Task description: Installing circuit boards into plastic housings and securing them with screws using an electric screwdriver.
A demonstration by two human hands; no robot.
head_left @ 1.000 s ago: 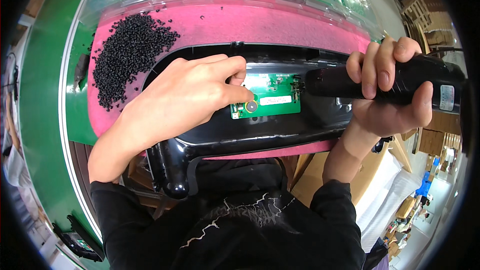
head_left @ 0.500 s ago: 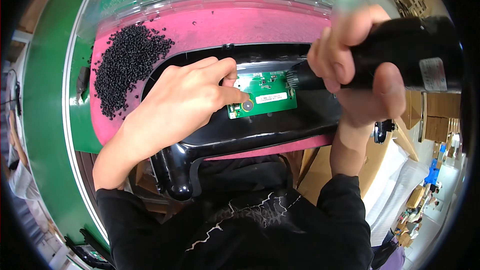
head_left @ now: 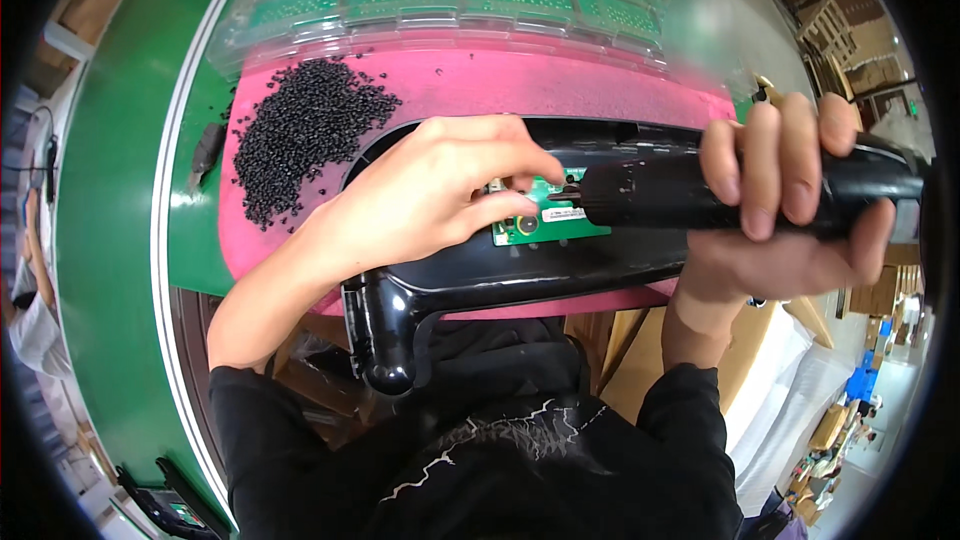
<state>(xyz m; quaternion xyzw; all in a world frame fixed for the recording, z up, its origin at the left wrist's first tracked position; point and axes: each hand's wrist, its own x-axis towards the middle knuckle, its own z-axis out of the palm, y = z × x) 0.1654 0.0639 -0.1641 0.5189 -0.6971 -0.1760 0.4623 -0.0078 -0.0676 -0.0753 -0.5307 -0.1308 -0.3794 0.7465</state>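
Note:
My right hand (head_left: 785,190) is wrapped round a black powered screwdriver (head_left: 650,192), held nearly level with its bit pointing left. At the bit, my left hand (head_left: 450,180) curls its thumb and fingers close together; whatever small thing they hold is hidden. Beneath both lies a green circuit board (head_left: 565,230) with a white label and a round dark component, partly covered by my left fingers and the tool. The board rests inside a large black plastic housing (head_left: 480,280), whose rounded leg points toward me.
A heap of tiny black pieces (head_left: 305,130) spreads over the pink mat (head_left: 470,80) at left. Clear plastic trays (head_left: 460,0) of green boards stand behind. A dark small tool (head_left: 207,150) lies on the green table (head_left: 120,170). Cardboard (head_left: 630,350) is at lower right.
The screwdriver has swung lower and levelled, its tip now beside my left fingers. My left hand has lifted off the round component and moved right. The whole view has shifted slightly.

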